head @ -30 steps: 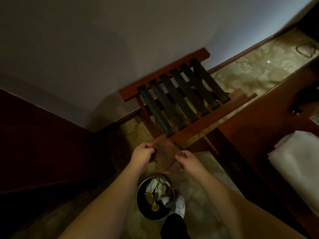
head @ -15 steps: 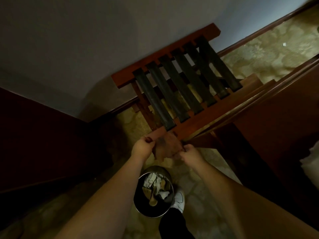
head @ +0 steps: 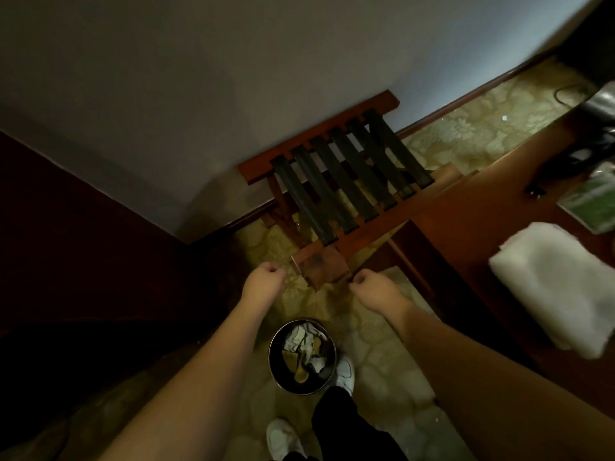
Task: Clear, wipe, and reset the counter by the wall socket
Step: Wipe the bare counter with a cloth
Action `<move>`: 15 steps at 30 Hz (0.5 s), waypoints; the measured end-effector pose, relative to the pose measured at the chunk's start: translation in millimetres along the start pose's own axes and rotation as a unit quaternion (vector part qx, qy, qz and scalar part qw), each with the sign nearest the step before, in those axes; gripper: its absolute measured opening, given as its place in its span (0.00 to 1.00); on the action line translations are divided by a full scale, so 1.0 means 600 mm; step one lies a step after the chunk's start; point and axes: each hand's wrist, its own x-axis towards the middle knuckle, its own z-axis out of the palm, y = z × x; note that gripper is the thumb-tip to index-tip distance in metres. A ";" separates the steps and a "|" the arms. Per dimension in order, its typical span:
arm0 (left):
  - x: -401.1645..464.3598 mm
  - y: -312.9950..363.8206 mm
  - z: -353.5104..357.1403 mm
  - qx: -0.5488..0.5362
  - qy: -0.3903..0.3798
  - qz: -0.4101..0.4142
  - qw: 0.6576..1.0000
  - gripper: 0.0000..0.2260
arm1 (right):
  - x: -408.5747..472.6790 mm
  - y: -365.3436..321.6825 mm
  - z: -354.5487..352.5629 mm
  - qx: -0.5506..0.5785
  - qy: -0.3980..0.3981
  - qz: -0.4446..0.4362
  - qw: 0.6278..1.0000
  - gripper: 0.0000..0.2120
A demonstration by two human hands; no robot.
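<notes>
Both hands are drawing apart, left hand (head: 264, 277) and right hand (head: 367, 285) each pinching the brown cloth (head: 321, 269) stretched between them above the waste bin (head: 302, 356).

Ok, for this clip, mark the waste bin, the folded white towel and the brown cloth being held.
waste bin (head: 273, 367): head view, on its left metal rim.
folded white towel (head: 552, 281): head view, middle of its top face.
brown cloth (head: 321, 269): head view, centre of the stretched piece between the two hands.
</notes>
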 end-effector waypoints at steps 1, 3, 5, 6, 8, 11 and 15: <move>-0.024 -0.002 -0.012 0.007 -0.001 0.017 1.000 0.10 | -0.024 -0.006 -0.001 -0.019 0.007 -0.014 1.000 0.15; -0.074 -0.006 -0.038 0.024 -0.001 0.047 0.999 0.08 | -0.070 -0.016 0.002 -0.041 0.018 -0.030 0.999 0.14; -0.123 -0.011 -0.065 0.039 0.002 0.076 0.996 0.08 | -0.122 -0.026 0.009 -0.055 0.036 -0.047 0.997 0.13; -0.148 -0.013 -0.078 0.048 0.003 0.091 0.995 0.08 | -0.151 -0.031 0.013 -0.066 0.048 -0.059 0.995 0.12; -0.195 -0.018 -0.102 0.068 0.005 0.121 0.990 0.07 | -0.211 -0.038 0.022 -0.089 0.081 -0.088 0.989 0.13; -0.256 -0.022 -0.130 0.119 0.011 0.178 0.977 0.08 | -0.297 -0.036 0.039 -0.109 0.132 -0.127 0.977 0.14; -0.312 -0.018 -0.137 0.177 0.015 0.256 0.950 0.10 | -0.384 -0.011 0.050 -0.146 0.184 -0.162 0.958 0.16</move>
